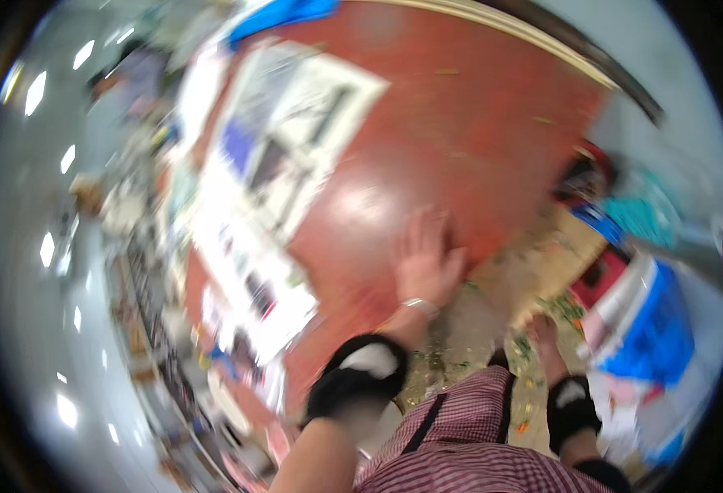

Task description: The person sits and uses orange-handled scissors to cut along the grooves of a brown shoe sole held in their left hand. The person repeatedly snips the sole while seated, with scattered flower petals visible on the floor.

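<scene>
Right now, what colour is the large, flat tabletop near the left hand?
The flat tabletop is brownish red, in the head view.

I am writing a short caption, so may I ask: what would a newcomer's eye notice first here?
Probably the red tabletop across the upper middle, with the left hand spread against it. Next, the bright white printed sheets along its left side, and the vivid blue object at right.

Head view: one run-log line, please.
left hand: spread over red tabletop | right hand: above littered floor, grip unclear | papers: on tabletop

Red tabletop [493, 140] leaves room right of obstructing papers [234, 234].
</scene>
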Available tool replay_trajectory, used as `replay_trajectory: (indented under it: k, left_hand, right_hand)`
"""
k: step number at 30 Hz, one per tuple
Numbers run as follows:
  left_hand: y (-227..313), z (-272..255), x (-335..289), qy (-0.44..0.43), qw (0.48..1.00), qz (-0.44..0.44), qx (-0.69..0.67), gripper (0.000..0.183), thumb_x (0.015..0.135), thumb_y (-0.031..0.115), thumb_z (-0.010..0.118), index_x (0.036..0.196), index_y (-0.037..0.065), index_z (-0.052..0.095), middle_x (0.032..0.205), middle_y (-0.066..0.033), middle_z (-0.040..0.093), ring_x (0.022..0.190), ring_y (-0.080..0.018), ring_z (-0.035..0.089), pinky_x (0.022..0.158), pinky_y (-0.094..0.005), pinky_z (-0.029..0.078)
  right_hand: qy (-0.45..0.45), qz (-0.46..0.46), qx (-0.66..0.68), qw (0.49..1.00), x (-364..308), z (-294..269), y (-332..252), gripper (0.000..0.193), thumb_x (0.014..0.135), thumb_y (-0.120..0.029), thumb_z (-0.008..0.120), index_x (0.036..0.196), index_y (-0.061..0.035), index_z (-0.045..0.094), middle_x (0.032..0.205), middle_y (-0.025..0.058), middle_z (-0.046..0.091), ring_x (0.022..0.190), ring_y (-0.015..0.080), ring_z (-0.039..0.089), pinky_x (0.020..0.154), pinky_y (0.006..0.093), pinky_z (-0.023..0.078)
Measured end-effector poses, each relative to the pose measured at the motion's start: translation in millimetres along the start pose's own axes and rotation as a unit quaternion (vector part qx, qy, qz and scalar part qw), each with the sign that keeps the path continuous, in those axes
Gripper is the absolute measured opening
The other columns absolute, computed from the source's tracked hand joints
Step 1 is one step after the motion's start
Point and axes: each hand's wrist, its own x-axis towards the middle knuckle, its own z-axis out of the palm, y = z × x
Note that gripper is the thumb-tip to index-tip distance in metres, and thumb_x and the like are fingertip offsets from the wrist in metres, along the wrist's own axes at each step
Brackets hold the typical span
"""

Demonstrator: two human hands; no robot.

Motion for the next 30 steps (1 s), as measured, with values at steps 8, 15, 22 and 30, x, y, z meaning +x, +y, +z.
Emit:
replay_trajectory:
  k: [8,15,22,30]
  left_hand:
    - [36.2,4.9,-51.2,0.115,0.989,-0.015,-0.096,0.048,0.079,0.026,0.054,0.121,0.005,0.047,0.129,-0.0148,0.042,0.123,-0.0305,0.034,0.099,-0.0457,0.03]
    - [25.4,10.7,-198.3,0.089,0.916,-0.002,-0.392,0.035,0.076,0.01,0.057,0.11,0.003,0.054,0.109,-0.0178,0.056,0.101,-0.0335,0.054,0.087,-0.0392,0.043]
    - [-33.6,23.3,-506.2,-0.111,0.868,-0.287,-0.389,0.029,0.083,0.003,0.053,0.111,-0.002,0.052,0.101,-0.014,0.06,0.092,-0.0206,0.06,0.078,-0.031,0.048]
    - [-98.9,-0.3,-570.8,-0.09,0.916,-0.208,-0.332,0.021,0.085,0.005,0.053,0.104,-0.004,0.056,0.091,-0.0141,0.063,0.083,-0.0235,0.063,0.075,-0.0318,0.049]
  right_hand:
    - [-0.019,0.069,-0.491,0.868,-220.0,-7.3,-35.1,0.027,0.088,-0.031,0.051,0.086,-0.005,0.057,0.063,0.0056,0.055,0.055,0.0139,0.053,0.046,0.0309,0.043]
    - [-0.035,-0.092,-0.486,0.869,-233.3,-53.5,-25.7,0.025,0.087,-0.026,0.052,0.07,-0.0066,0.051,0.062,0.0034,0.053,0.049,0.0114,0.049,0.042,0.0258,0.036]
    - [0.039,-0.023,-0.598,0.801,-271.7,-56.5,25.7,0.024,0.086,-0.026,0.049,0.087,-0.0041,0.059,0.071,0.0065,0.06,0.058,0.017,0.056,0.055,0.0313,0.046]
    - [0.003,-0.05,-0.555,0.83,-309.9,-28.9,91.3,0.023,0.082,-0.024,0.05,0.082,-0.0039,0.061,0.072,0.0095,0.062,0.064,0.0184,0.059,0.057,0.0353,0.044]
